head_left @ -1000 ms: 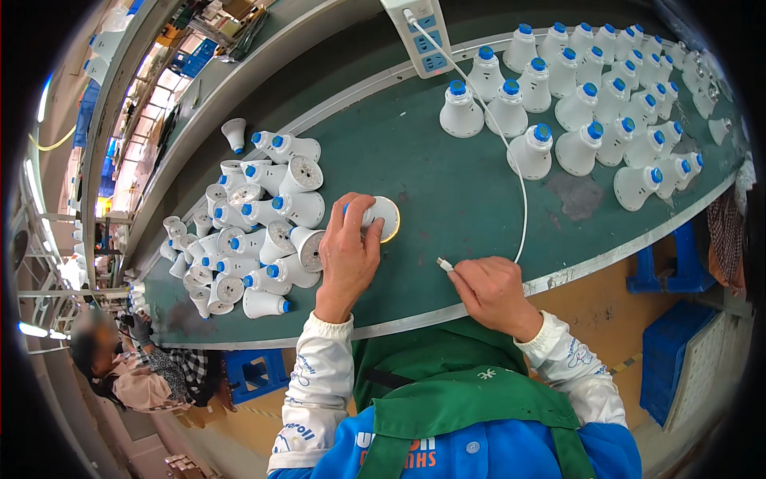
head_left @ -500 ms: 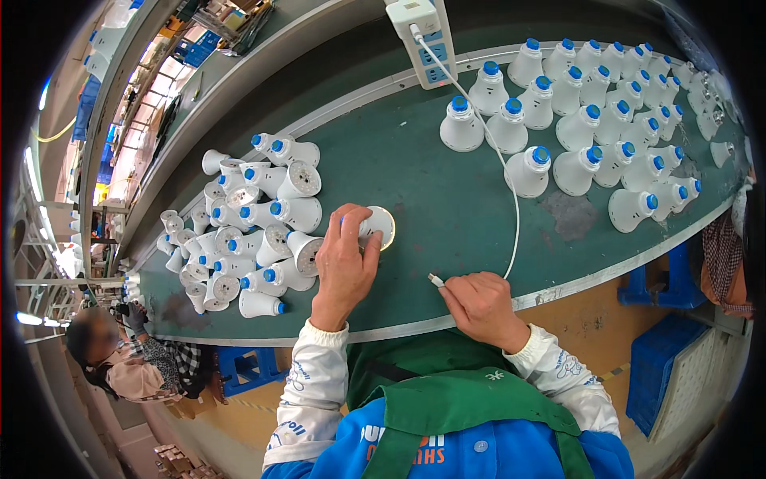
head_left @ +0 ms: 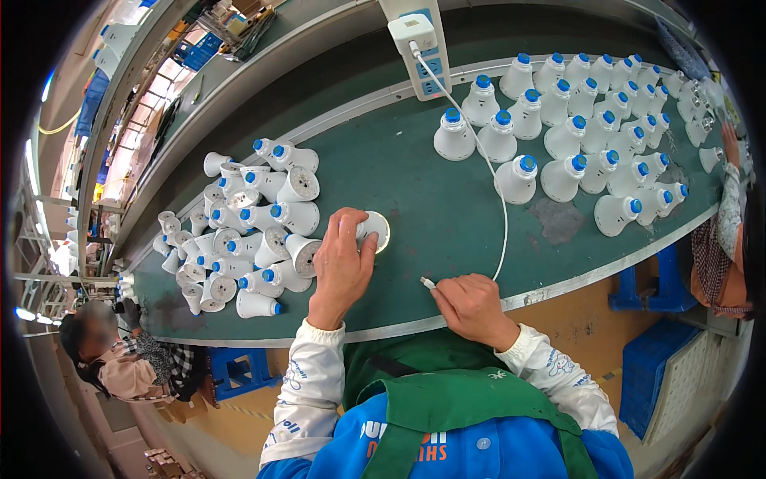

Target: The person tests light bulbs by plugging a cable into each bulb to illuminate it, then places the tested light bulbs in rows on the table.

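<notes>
My left hand (head_left: 345, 259) is closed round a white bulb-shaped lamp (head_left: 372, 232), which lies tilted on the green table with its wide end to the right. A bright yellowish ring shows along that end's rim; my fingers hide the narrow end. Just right of it, near the table's front edge, my right hand (head_left: 471, 307) pinches a white charging cable (head_left: 503, 215) close behind its metal-tipped plug (head_left: 428, 283). Plug and lamp are apart. The cable runs back to a white charger (head_left: 412, 32) in a power strip (head_left: 428, 73).
Left of my hands lies a jumbled pile of blue-capped white lamps (head_left: 257, 217). Several more stand upright in rows (head_left: 565, 137) at the right. A co-worker sits at far left (head_left: 152, 363); another's hand (head_left: 730, 144) touches the table's right end. Blue stools (head_left: 239, 371) stand below.
The view has shifted slightly. My hands keep their holds on the lamp and cable, with little movement. A co-worker's hand and sleeve have come into view at the right end of the table.
</notes>
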A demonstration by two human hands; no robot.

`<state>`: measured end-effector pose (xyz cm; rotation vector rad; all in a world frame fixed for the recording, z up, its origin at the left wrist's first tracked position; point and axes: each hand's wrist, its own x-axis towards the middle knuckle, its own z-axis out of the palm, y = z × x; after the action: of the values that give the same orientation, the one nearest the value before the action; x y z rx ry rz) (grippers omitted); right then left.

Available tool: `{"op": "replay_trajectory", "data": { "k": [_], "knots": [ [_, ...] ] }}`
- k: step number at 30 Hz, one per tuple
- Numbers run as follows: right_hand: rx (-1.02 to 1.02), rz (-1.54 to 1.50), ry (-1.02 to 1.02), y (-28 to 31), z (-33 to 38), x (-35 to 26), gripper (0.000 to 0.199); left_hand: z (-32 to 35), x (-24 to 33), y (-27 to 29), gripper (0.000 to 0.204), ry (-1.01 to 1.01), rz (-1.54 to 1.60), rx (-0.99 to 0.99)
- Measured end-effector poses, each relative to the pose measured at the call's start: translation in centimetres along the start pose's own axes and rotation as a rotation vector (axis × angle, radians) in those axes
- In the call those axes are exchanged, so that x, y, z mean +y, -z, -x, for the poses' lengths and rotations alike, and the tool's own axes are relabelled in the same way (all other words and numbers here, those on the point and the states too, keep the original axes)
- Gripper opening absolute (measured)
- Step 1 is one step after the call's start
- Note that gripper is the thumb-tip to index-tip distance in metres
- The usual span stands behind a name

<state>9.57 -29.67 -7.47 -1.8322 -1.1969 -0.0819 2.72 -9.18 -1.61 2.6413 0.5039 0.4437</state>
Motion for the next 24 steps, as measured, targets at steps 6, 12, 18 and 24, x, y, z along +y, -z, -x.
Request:
{"op": "replay_trajectory", "data": {
  "k": [6, 12, 18, 24],
  "knots": [
    [0.005, 0.003, 0.000, 0.0, 0.1, 0.0, 0.024, -0.1, -0.2, -0.2, 0.028, 0.030, 0.006, -0.008],
    [0.015, -0.004, -0.001, -0.1, 0.2, 0.0, 0.024, 0.0, 0.3, 0.3, 0.030, 0.081, 0.032, -0.081],
    [0.021, -0.012, -0.002, -0.1, 0.1, 0.0, 0.024, -0.1, 0.5, 0.2, 0.034, -0.003, -0.006, -0.019],
    [0.035, -0.006, 0.040, 0.1, 0.5, 0.1, 0.020, -3.0, 2.1, -2.1, 0.042, -0.147, 0.190, 0.024]
  ]
}}
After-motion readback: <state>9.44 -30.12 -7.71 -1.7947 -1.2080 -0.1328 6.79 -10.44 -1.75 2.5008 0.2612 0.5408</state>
